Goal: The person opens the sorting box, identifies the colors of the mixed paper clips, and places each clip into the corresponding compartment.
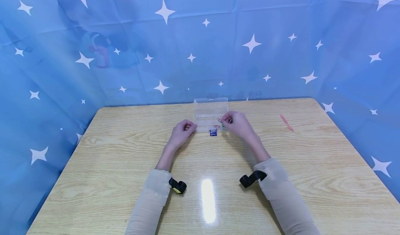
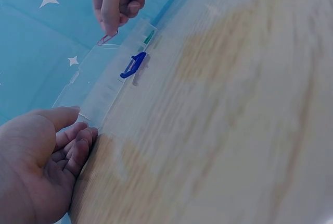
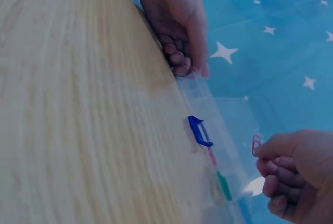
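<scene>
A clear plastic box (image 1: pixel 204 122) stands near the table's back edge, its see-through lid (image 1: pixel 211 106) raised behind it. My left hand (image 1: pixel 182 132) grips the box's left end between the thumb and curled fingers. Above the box's right half, my right hand (image 1: pixel 237 123) pinches a red paper clip (image 3: pixel 256 145) between thumb and forefinger. A blue latch (image 3: pixel 199 132) sits at the middle of the box's front. Through the wall show something red (image 1: pixel 216 126) and a green piece (image 3: pixel 223 185) near the right end.
To the right on the wooden table (image 1: pixel 125 158) lies a chain of red paper clips (image 1: pixel 286 123). Right behind the table's back edge hangs a blue curtain (image 1: pixel 187 37) with white stars. A small black wrist camera (image 1: pixel 177 185) juts from the left sleeve.
</scene>
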Demonstrator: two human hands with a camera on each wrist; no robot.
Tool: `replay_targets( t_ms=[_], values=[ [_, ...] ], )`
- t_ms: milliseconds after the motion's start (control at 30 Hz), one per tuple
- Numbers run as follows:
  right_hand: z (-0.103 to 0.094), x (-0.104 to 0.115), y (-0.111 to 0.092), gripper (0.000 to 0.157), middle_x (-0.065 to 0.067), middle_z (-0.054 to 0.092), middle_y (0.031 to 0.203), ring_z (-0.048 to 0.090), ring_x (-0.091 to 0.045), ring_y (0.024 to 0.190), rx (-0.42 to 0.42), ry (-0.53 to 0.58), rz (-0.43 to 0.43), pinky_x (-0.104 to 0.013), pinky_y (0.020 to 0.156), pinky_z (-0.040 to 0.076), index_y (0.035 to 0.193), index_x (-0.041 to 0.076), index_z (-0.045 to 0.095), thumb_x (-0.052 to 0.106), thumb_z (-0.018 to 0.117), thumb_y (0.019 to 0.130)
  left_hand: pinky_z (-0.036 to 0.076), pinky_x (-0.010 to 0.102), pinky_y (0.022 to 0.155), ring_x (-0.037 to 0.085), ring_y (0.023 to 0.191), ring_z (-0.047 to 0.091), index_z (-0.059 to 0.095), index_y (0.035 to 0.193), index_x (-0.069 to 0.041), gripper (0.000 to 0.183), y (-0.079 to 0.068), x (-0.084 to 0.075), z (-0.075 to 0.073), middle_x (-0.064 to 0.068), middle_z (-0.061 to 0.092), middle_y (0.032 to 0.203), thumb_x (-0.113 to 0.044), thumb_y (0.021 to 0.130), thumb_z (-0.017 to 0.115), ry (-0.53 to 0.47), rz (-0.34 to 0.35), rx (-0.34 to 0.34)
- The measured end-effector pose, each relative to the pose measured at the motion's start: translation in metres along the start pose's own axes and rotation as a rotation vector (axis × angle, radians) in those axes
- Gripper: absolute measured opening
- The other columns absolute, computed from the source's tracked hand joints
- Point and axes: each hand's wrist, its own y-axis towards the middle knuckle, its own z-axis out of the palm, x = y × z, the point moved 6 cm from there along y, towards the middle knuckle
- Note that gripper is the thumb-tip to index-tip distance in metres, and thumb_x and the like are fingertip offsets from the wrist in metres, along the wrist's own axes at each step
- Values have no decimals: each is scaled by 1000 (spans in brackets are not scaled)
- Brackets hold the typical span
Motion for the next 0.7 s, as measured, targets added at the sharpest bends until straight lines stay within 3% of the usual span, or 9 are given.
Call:
replay_targets(
  t_ms=[300,600,700],
  values=[
    [12,0,0,13,-7,69,85,61,-18,72,28,-9,-5,-33,67,51,99,-1,71,10,64,97,47,27,73,23,83,61,65,106,-2,21,-1,0,-1,11,64,92,-23,102,63,-13,-10,-4],
    [12,-2,0,13,-7,68,85,61,-18,72,31,-10,4,-33,68,51,101,0,71,11,64,97,47,28,75,39,92,63,64,110,5,27,-1,-3,1,24,64,101,-21,103,62,-37,-10,0],
    [12,-3,-1,13,-7,68,86,61,-19,74,33,3,9,-34,69,51,101,0,70,11,65,97,47,29,75,36,91,63,64,109,3,25,-1,-3,1,22,65,99,-21,103,62,-36,-14,-1]
  ],
)
